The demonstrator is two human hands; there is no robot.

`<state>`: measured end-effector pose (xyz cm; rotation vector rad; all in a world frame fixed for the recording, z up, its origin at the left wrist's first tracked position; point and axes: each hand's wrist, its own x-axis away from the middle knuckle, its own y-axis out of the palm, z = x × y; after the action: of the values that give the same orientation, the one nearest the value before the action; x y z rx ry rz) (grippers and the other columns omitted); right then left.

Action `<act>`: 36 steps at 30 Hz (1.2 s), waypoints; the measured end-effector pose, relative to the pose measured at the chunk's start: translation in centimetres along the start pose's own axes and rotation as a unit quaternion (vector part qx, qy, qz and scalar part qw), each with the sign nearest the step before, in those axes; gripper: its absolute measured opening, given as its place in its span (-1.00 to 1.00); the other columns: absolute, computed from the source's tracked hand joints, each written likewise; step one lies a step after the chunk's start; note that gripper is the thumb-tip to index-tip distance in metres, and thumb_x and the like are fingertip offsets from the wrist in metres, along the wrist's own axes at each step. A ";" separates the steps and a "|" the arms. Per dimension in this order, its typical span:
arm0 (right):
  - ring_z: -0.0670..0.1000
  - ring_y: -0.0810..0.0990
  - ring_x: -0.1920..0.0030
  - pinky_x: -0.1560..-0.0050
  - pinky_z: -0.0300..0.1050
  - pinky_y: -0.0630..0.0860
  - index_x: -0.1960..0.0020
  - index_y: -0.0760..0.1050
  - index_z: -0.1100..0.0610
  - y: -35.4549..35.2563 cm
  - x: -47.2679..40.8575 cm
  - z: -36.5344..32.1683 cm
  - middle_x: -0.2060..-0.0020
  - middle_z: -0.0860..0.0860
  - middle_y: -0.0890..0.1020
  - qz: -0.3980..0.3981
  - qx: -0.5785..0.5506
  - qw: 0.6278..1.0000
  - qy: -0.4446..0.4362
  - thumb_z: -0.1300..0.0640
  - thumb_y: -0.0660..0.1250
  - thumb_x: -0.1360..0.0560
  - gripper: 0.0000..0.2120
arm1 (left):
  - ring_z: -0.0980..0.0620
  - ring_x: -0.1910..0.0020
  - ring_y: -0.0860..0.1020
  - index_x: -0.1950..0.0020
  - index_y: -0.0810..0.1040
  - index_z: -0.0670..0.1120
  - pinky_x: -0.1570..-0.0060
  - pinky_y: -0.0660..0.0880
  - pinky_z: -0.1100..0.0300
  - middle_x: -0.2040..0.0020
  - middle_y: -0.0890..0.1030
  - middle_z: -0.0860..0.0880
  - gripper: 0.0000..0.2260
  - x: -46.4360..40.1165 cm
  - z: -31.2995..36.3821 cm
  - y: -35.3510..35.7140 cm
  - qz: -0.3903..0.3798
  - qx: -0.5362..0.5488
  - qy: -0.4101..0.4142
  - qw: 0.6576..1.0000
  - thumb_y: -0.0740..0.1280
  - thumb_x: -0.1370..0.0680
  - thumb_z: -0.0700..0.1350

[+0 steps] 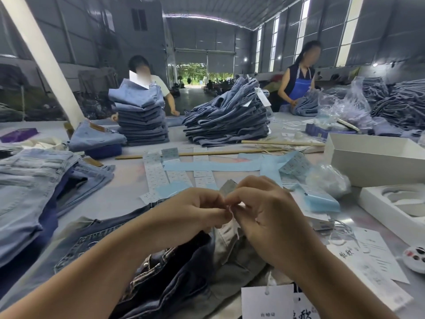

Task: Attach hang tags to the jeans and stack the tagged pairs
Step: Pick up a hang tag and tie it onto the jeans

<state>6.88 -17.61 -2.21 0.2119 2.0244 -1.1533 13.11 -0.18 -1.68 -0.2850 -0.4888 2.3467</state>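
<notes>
A dark blue pair of jeans [174, 268] lies on the table right in front of me. Above it, my left hand [190, 212] and my right hand [264, 210] meet fingertip to fingertip, both pinching a thin white tag string [232, 215] that hangs down between them. A small grey tag [227, 186] sticks up behind the fingers. A white hang tag [268, 300] with its cord lies on the jeans at the lower right. Light blue jeans [30, 187] lie stacked at my left.
Label strips [156, 173] and blue paper lie mid-table, white hang tags [372, 259] and white boxes [372, 157] to the right. Two tall jean stacks [227, 120] stand at the far side, where two other people work. Wooden sticks [202, 153] lie across the table.
</notes>
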 end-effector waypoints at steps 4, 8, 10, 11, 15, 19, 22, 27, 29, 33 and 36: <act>-0.02 0.56 0.11 0.14 -0.17 0.52 0.11 0.65 0.12 1.2 -0.5 -0.6 0.18 -0.07 0.62 0.025 -0.009 0.999 -0.037 0.38 0.52 -0.34 -0.78 | -0.01 0.29 0.32 0.10 0.59 -0.19 0.28 0.19 0.16 0.30 0.40 -0.05 -0.61 1.0 -0.5 -0.7 0.024 0.037 0.024 0.999 0.45 -0.37 0.14; -0.11 0.48 0.17 0.13 -0.38 0.35 0.12 0.55 0.09 2.2 -0.4 -0.8 0.20 -0.11 0.49 0.063 0.004 0.998 0.028 0.28 0.60 -0.30 -0.72 | 0.02 0.34 0.33 0.15 0.61 -0.15 0.33 0.24 0.23 0.36 0.44 -0.02 -0.81 1.4 -1.1 -0.9 0.042 0.071 0.017 0.996 0.42 -0.44 -0.02; -0.18 0.38 0.32 0.26 -0.39 0.26 0.22 0.46 0.06 2.4 -0.2 -0.8 0.31 -0.17 0.40 0.066 0.010 0.996 0.058 0.20 0.60 -0.31 -0.71 | 0.11 0.37 0.36 0.16 0.62 -0.13 0.35 0.29 0.32 0.38 0.47 0.05 -0.87 1.4 -1.4 -0.9 0.049 0.079 0.014 0.996 0.38 -0.44 -0.07; -0.19 0.36 0.38 0.33 -0.38 0.24 0.27 0.45 0.06 2.6 -0.1 -0.8 0.36 -0.19 0.38 0.057 0.016 0.996 0.066 0.16 0.59 -0.33 -0.71 | 0.12 0.38 0.36 0.16 0.63 -0.12 0.35 0.31 0.33 0.39 0.48 0.06 -0.88 1.4 -1.7 -0.9 0.059 0.073 0.011 0.996 0.37 -0.44 -0.08; -0.15 0.43 0.39 0.36 -0.36 0.28 0.30 0.53 0.03 3.0 0.5 -0.6 0.42 -0.19 0.46 0.010 -0.005 0.996 0.085 0.00 0.43 -0.46 -0.80 | 0.06 0.36 0.37 0.22 0.66 -0.04 0.31 0.31 0.24 0.39 0.49 0.01 -0.91 1.2 -2.2 -0.3 0.101 0.064 0.013 0.993 0.35 -0.41 -0.09; -0.16 0.46 0.30 0.34 -0.34 0.30 0.22 0.57 -0.03 3.1 1.2 -0.6 0.37 -0.19 0.49 -0.042 -0.029 0.993 0.105 -0.11 0.30 -0.46 -0.81 | 0.00 0.34 0.36 0.23 0.65 -0.04 0.29 0.30 0.15 0.36 0.50 -0.07 -0.89 1.1 -2.2 0.0 0.119 0.054 0.025 0.991 0.33 -0.39 -0.09; -0.10 0.48 0.32 0.40 -0.24 0.35 0.23 0.58 0.02 3.3 1.4 -0.2 0.40 -0.14 0.51 -0.035 -0.076 0.990 0.113 -0.05 0.33 -0.46 -0.82 | 0.01 0.35 0.35 0.25 0.64 -0.04 0.31 0.29 0.16 0.39 0.46 -0.05 -0.89 1.0 -2.1 0.2 0.129 0.044 0.028 0.990 0.33 -0.38 -0.08; -0.08 0.56 0.31 0.36 -0.22 0.44 0.21 0.65 0.00 3.3 1.7 0.4 0.35 -0.13 0.61 -0.001 -0.180 0.973 0.142 0.00 0.44 -0.45 -0.89 | 0.03 0.37 0.33 0.30 0.62 -0.03 0.37 0.28 0.24 0.42 0.42 -0.04 -0.89 0.6 -2.2 0.6 0.156 0.048 0.022 0.986 0.36 -0.33 -0.01; -0.09 0.59 0.31 0.36 -0.27 0.46 0.20 0.65 -0.02 3.3 1.8 0.5 0.33 -0.14 0.64 0.009 -0.207 0.966 0.154 -0.01 0.41 -0.43 -0.91 | 0.03 0.39 0.30 0.32 0.60 -0.02 0.39 0.26 0.25 0.43 0.39 -0.03 -0.88 0.5 -2.3 0.7 0.163 0.043 0.012 0.986 0.35 -0.32 0.00; -0.14 0.57 0.35 0.38 -0.37 0.43 0.19 0.64 -0.04 3.3 2.0 0.8 0.38 -0.15 0.64 0.002 -0.244 0.955 0.170 0.06 0.42 -0.46 -0.94 | 0.03 0.39 0.29 0.33 0.59 -0.01 0.39 0.24 0.21 0.44 0.38 -0.01 -0.90 0.1 -2.7 1.1 0.178 0.036 -0.004 0.983 0.32 -0.34 -0.03; -0.16 0.57 0.37 0.38 -0.39 0.42 0.18 0.64 -0.05 3.2 2.0 1.0 0.38 -0.13 0.64 -0.001 -0.259 0.948 0.186 0.09 0.43 -0.48 -0.92 | 0.06 0.41 0.29 0.33 0.59 0.00 0.38 0.23 0.20 0.45 0.38 0.01 -0.91 -0.2 -2.9 1.3 0.173 0.048 -0.015 0.984 0.33 -0.34 -0.04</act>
<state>7.63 -16.98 -6.00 0.1686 2.5833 -0.5701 13.46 -0.40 -4.85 -0.3114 -0.3605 2.7073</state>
